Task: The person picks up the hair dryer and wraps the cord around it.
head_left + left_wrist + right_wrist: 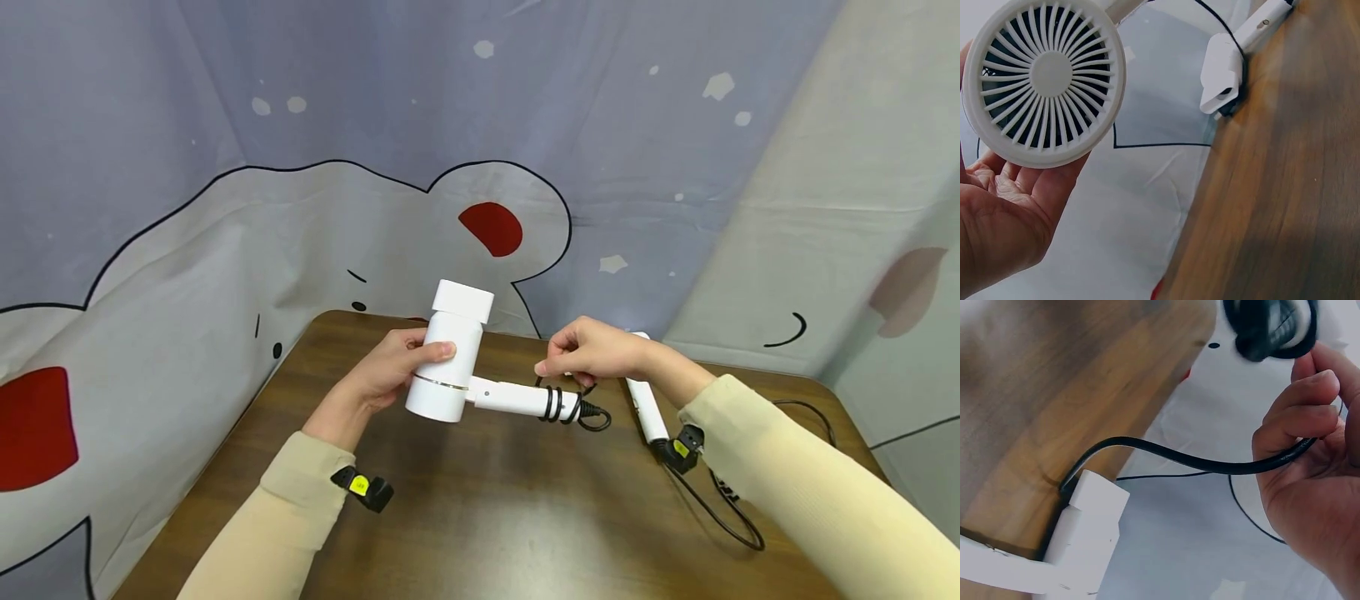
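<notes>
Held up over the table is a white hair dryer [453, 354], its round slatted back grille [1050, 74] facing the left wrist camera. My left hand [384, 368] grips its barrel, the thumb lying across the front. A black cord [555, 405] winds in several loops around the handle. Above the handle's end, my right hand [596, 350] holds part of this cord in curled fingers. In the right wrist view, the cord [1216, 466] runs out of the palm toward the left, and the wound end of the handle looks blurred.
A second white appliance [647, 408] with a long handle lies on the table right of the dryer, partly behind my right hand. Its black cord [738, 533] loops over the wooden table [480, 517]. A patterned curtain [360, 100] hangs behind the table's far edge.
</notes>
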The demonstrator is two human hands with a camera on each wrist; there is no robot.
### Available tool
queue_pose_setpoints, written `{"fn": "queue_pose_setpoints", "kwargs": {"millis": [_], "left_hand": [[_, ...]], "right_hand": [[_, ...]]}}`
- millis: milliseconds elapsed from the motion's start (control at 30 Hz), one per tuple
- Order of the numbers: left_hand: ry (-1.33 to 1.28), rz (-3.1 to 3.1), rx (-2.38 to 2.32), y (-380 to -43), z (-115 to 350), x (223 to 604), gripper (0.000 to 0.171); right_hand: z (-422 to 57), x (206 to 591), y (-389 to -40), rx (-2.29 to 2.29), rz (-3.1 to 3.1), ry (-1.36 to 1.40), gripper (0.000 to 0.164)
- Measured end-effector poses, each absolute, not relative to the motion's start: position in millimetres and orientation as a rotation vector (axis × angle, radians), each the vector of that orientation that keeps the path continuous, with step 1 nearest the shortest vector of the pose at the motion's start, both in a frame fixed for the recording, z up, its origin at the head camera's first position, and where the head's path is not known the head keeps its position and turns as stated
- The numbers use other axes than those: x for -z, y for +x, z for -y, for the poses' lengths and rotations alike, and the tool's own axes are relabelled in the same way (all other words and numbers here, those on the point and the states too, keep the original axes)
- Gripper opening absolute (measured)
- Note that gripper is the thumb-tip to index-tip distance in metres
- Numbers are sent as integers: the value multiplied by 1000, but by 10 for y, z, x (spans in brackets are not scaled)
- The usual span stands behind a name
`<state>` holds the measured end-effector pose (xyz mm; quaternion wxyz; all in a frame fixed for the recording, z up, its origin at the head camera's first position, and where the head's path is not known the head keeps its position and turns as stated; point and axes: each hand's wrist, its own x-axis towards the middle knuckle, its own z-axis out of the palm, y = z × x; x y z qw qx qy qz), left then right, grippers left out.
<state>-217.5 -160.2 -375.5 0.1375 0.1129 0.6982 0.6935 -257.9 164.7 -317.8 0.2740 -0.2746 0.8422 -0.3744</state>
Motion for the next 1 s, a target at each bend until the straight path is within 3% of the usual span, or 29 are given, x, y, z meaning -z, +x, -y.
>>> {"fn": "queue_pose_setpoints", "kwargs": {"millis": [333,700,1000], "left_hand": [[220,-2065,-2045,-2204,1591,3755,53],[246,-2063,-2111,-2211,1662,3641,52],[274,-2071,-2146,-2247,1732,3563,49]], "right_hand": [[-1630,3017,-2502,956,-2349,-832,34],[-1568,2771,-2463,825,-2467,-976,21],[-1460,2646,-2474,766,-2568,-1089,21]]}}
